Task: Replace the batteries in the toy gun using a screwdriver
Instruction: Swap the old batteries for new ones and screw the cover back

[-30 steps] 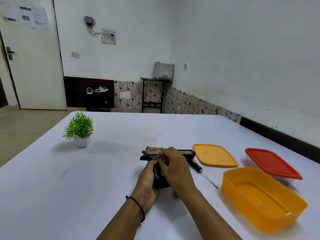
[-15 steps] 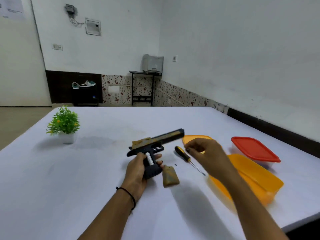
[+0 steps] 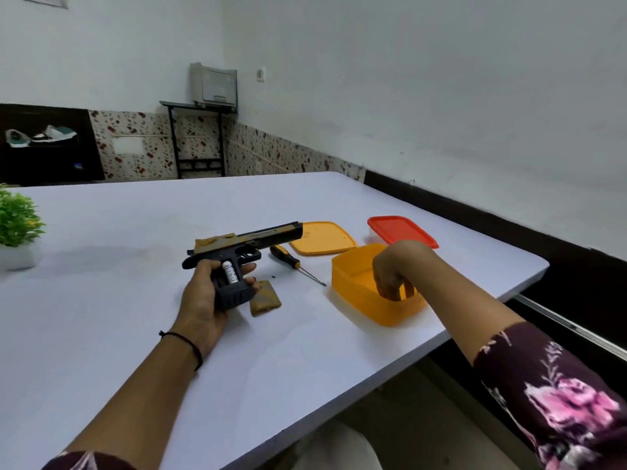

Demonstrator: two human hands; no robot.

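Left hand (image 3: 203, 296) grips the handle of the toy gun (image 3: 251, 240) above the white table (image 3: 101, 334), barrel toward 2 o'clock. A battery (image 3: 230, 273) shows in the open handle. A loose brown cover (image 3: 265, 299) lies at 4 o'clock of the handle and the screwdriver (image 3: 286, 258) at 2 o'clock. Right hand (image 3: 393, 271) dips into the orange tub (image 3: 359, 300) at 3 o'clock. Whether its bent fingers hold anything cannot be told.

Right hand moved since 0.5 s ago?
Yes. The right hand went rightward, from near the screwdriver into the orange container.
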